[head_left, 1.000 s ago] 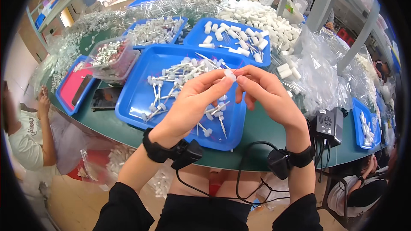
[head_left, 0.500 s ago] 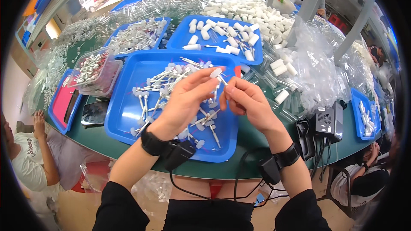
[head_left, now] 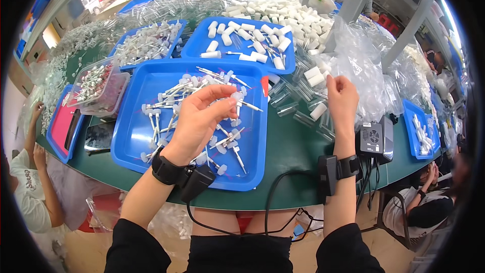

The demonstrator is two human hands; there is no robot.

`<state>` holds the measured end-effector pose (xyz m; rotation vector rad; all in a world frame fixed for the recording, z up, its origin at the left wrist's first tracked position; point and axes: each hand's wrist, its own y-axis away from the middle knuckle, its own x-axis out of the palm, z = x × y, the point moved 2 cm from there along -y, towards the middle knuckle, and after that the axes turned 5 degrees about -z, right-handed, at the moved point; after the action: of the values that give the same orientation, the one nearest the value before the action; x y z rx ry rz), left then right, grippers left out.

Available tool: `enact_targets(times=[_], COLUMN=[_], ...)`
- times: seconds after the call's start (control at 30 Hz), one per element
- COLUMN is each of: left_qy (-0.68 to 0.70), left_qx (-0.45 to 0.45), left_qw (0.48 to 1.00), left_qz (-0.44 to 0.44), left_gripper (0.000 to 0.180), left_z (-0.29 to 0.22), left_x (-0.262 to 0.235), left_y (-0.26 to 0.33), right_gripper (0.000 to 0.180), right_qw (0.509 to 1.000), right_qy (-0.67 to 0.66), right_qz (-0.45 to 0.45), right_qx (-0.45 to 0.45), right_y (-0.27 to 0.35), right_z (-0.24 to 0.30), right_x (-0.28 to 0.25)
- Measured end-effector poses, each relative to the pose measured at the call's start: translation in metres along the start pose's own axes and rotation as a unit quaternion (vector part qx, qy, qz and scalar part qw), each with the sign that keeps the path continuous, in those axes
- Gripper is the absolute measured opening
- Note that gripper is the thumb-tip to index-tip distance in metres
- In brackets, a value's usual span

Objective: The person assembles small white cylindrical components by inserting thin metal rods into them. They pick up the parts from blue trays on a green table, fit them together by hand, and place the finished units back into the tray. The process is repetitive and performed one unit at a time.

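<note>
My left hand (head_left: 198, 117) is above a large blue tray (head_left: 258, 154), its thumb and fingers pinching a thin white stick with a frosted stopper (head_left: 249, 105). The stick's tip points right, past the tray's edge. Below it in the tray lie several like sticks with stoppers (head_left: 234, 157), in a loose heap. My right hand (head_left: 343, 98) is over to the right with its fingers drawn together, close to white cylindrical caps (head_left: 315, 80) and clear tubes (head_left: 287, 108). Whether something is between its fingertips cannot be made out.
Behind stands a second blue tray (head_left: 194, 50) with white caps; left of it, another tray (head_left: 177, 30) of stoppers. A clear tub (head_left: 96, 102) and a phone (head_left: 98, 137) lie left. Plastic bags (head_left: 366, 65), a black box (head_left: 375, 139) and cables are right. People sit at both sides.
My right hand has left the stick and moved right, to the caps and tubes. My left hand keeps the stick. The whole view has shifted slightly.
</note>
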<state>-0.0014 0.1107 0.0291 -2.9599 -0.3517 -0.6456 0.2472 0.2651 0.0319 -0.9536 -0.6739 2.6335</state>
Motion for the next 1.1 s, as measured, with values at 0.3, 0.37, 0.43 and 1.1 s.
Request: enact_targets(times=[0.3, 0.37, 0.43, 1.1], left_qy=[-0.013, -0.026, -0.037, -0.122], left_qx=[0.000, -0.007, 0.010, 0.067], left_qw=[1.000, 1.000, 0.999, 0.990], left_qz=[-0.009, 0.013, 0.013, 0.008], left_gripper=[0.024, 0.025, 0.026, 0.025], left_z=[-0.004, -0.004, -0.001, -0.006], left_x=[0.006, 0.008, 0.004, 0.007], left_y=[0.003, 0.003, 0.001, 0.004], right_gripper=[0.033, 0.035, 0.030, 0.026], right_qw=[0.955, 0.943, 0.964, 0.837], right_qy=[0.257, 0.300, 0.233, -0.408], right_qz=[0.148, 0.137, 0.122, 0.363], right_qx=[-0.025, -0.048, -0.044, -0.031], right_y=[0.025, 0.028, 0.029, 0.050], right_z=[0.010, 0.004, 0.023, 0.068], right_x=[-0.002, 0.009, 0.004, 0.008])
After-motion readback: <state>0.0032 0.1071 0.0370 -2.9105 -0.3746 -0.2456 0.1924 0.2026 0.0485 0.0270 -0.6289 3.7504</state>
